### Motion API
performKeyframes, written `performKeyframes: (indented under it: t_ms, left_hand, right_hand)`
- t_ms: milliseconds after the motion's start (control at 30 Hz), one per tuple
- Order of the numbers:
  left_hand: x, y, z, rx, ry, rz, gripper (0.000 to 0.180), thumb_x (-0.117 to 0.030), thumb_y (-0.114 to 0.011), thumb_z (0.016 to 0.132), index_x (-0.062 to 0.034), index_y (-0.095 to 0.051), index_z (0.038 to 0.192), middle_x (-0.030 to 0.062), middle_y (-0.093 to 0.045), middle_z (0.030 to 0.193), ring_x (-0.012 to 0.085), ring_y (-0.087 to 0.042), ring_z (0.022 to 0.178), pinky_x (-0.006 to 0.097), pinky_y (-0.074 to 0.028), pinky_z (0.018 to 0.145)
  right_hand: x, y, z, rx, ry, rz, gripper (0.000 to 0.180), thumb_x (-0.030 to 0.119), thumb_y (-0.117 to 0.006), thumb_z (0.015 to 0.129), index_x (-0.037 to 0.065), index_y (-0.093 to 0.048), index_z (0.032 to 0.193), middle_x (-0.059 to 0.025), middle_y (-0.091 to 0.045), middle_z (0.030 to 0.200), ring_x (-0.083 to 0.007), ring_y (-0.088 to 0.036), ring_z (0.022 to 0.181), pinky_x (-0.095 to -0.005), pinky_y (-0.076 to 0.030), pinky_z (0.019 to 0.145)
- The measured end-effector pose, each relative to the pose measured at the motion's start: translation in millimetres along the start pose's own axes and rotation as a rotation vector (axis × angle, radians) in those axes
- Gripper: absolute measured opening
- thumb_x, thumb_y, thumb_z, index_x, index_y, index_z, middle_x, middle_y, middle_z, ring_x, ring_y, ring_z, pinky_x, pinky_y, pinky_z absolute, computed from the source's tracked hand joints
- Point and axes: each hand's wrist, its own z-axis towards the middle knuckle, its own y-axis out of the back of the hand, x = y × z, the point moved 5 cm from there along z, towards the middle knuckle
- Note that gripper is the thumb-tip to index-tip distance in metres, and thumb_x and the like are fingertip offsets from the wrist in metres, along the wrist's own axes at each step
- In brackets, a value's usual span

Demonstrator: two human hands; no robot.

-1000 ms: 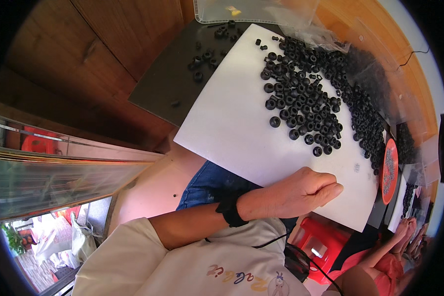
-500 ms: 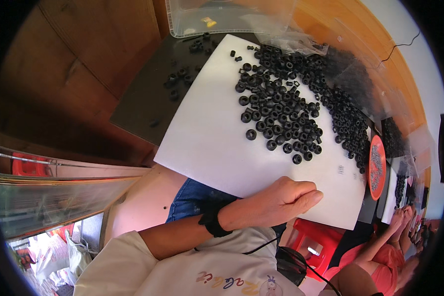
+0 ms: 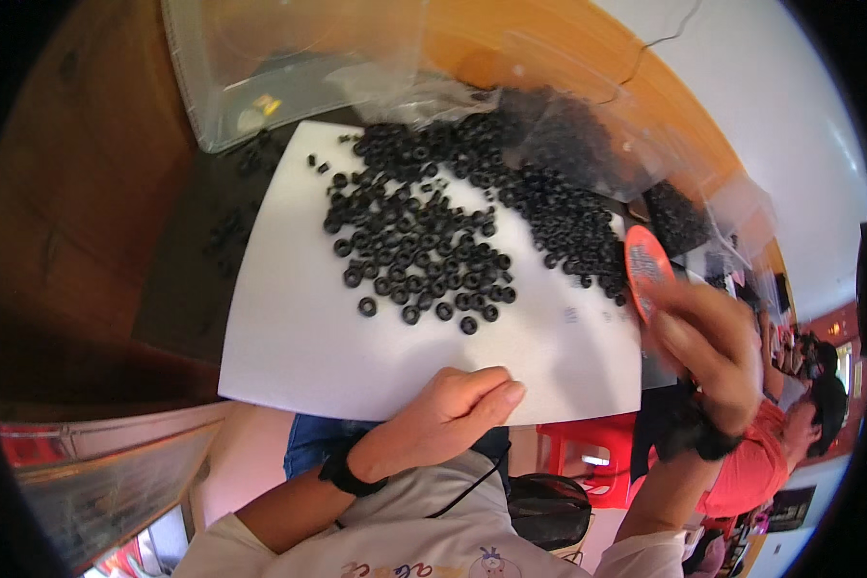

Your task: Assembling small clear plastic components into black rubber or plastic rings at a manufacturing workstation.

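Note:
My left hand [image 3: 445, 412], a black band on its wrist, is closed at the near edge of the white foam sheet [image 3: 289, 337]. Whatever its curled fingers may hold is hidden. At the right my right hand [image 3: 711, 352] is over the near end of an orange dish [image 3: 630, 268], its fingers smeared by motion. Small grey pieces [image 3: 648, 258] lie in that dish. Many round black parts with holes [image 3: 424, 265] are spread over the sheet's middle, beyond my left hand. A denser band of small black parts [image 3: 559, 217] runs along the sheet's far right side.
A clear plastic bin [image 3: 197, 106] stands at the far left, with clear plastic bags [image 3: 433, 101] beside it. More black parts are heaped on the dark table [image 3: 178, 279] and by the wall. A red stool [image 3: 607, 462] and a person in red [image 3: 756, 458] are at the right.
The view has swung toward the right. My right hand has come into view and reached the orange dish. My left hand stays closed near the sheet's front edge.

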Motion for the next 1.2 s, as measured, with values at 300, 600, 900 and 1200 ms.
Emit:
performKeyframes:
  t_ms: [300,600,900,1200]
  left_hand:
    - [-2,0,2,-0.018,-0.045,0.034,0.04,-0.024,-0.038,0.101,-0.0014,-0.045,0.07,0.002,-0.046,0.058,0.0086,-0.039,0.052,0.025,-0.036,0.05]
    - [2,3,1,-0.027,-0.034,0.056,0.034,-0.019,-0.041,0.099,-0.0005,-0.047,0.072,0.0032,-0.048,0.059,0.01,-0.043,0.052,0.025,-0.038,0.051]
    - [0,4,2,-0.03,-0.039,0.1,0.034,-0.02,-0.041,0.099,-0.0009,-0.047,0.071,0.0033,-0.05,0.059,0.0099,-0.044,0.052,0.025,-0.038,0.051]
    - [0,2,2,-0.046,-0.021,0.104,0.036,-0.021,-0.04,0.099,-0.0016,-0.046,0.069,0.0034,-0.05,0.057,0.0099,-0.044,0.051,0.025,-0.038,0.05]
  right_hand:
    - [-96,-35,104,0.129,0.038,-0.714,0.041,0.017,-0.061,0.085,0.0,-0.049,0.121,-0.0192,-0.059,0.1,-0.0356,-0.059,0.095,-0.0412,-0.047,0.08]
    - [-113,-64,121,0.118,0.02,-0.699,0.042,0.014,-0.061,0.085,0.002,-0.048,0.123,-0.0197,-0.058,0.104,-0.0376,-0.059,0.093,-0.0437,-0.048,0.078]
    - [-83,-90,100,0.189,0.353,-0.321,0.031,0.005,-0.059,0.079,0.004,-0.054,0.109,-0.0169,-0.056,0.098,-0.0371,-0.06,0.087,-0.0426,-0.05,0.075]
    - [-86,-92,77,0.207,0.281,-0.362,0.033,0.001,-0.061,0.076,0.003,-0.054,0.108,-0.0143,-0.054,0.092,-0.0339,-0.058,0.081,-0.0396,-0.048,0.071]
